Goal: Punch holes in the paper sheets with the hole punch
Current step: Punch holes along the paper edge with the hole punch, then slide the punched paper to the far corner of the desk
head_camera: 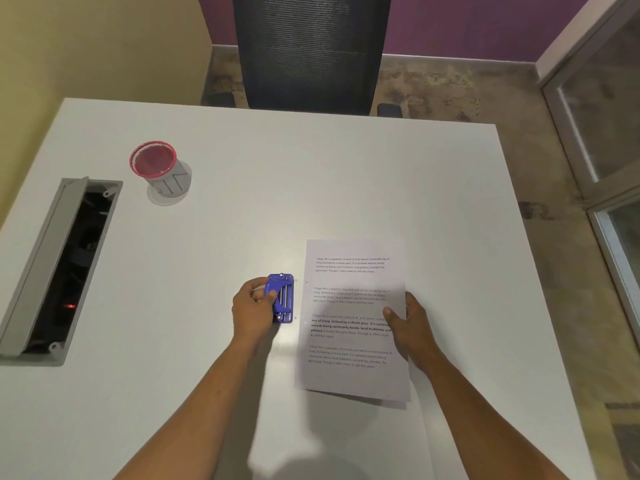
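While the left hand (254, 306) grips the punch (281, 298) and the right hand (410, 323) pinches the sheets (353, 320), loose sheets could shift, misaligning further holes.

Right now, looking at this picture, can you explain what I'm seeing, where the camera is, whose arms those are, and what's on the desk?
There is no machine here. The one picture comes from a camera worn on a person's head, looking down at their own two bare arms over a white desk. The left hand grips a blue hole punch standing on the desk. The right hand holds printed paper sheets by their right edge; two small holes show along the left edge. Also on the desk are a red-rimmed mesh cup and an open cable hatch. A dark office chair stands beyond the far edge.
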### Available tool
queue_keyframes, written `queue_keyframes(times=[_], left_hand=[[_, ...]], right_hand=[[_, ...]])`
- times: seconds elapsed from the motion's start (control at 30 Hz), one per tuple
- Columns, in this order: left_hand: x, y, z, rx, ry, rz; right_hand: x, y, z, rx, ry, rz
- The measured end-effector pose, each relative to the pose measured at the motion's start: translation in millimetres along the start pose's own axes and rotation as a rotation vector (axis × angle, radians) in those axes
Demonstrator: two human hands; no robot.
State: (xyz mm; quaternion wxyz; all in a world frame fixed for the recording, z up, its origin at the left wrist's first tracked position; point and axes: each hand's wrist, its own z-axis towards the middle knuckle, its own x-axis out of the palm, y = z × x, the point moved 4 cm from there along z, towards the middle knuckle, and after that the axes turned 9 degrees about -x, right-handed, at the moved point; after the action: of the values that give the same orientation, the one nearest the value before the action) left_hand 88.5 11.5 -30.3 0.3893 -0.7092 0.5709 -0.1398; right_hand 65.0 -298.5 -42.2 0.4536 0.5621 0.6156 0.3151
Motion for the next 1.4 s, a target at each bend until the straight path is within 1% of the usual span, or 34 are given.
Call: queue_keyframes(times=[0.3,0.47,0.63,0.67,0.73,0.8,0.83,0.9,0.93,1.0,1.1,1.17,1.2,1.3,1.4], left_hand=[[-44,-3,19,-0.021,-0.036,-0.048],[-55,0,31,-0.044,-0.039,-0.043],[-55,1,32,-0.037,-0.042,0.037],[-55,-2,28,-0.015,-0.068,0.088],[-56,-9,19,0.086,-0.176,0.267],[-55,-18,4,0.242,-0.284,0.417],[-51,-22,-6,0.322,-0.285,0.423],[-35,-25,-24,0.41,-0.164,0.374],[-25,-24,-32,0.407,-0.081,0.34],[-7,-21,-45,0.319,0.095,0.259],[22,-15,-59,0.107,0.413,0.137],[41,-13,-66,0.064,0.552,0.094],[50,-14,-68,0.074,0.57,0.111],[79,-20,-73,0.135,0.544,0.228],[112,-29,-75,0.19,0.526,0.269]], right_hand=[[4,-2,-5,-0.006,0.01,0.019],[4,-1,-9,-0.014,0.015,0.068],[8,2,-15,-0.02,0.014,0.095],[9,2,-16,-0.019,0.018,0.095],[10,3,-18,-0.014,0.026,0.093],[11,5,-20,-0.009,0.028,0.096],[10,6,-22,-0.009,0.027,0.102],[9,10,-26,-0.014,0.027,0.124],[8,12,-28,-0.02,0.028,0.14],[6,17,-33,-0.035,0.031,0.164],[-4,23,-38,-0.054,0.027,0.187],[-15,27,-39,-0.069,0.023,0.21],[-21,28,-39,-0.075,0.016,0.23],[-44,30,-36,-0.084,-0.022,0.269],[-74,32,-26,-0.092,-0.055,0.235]])
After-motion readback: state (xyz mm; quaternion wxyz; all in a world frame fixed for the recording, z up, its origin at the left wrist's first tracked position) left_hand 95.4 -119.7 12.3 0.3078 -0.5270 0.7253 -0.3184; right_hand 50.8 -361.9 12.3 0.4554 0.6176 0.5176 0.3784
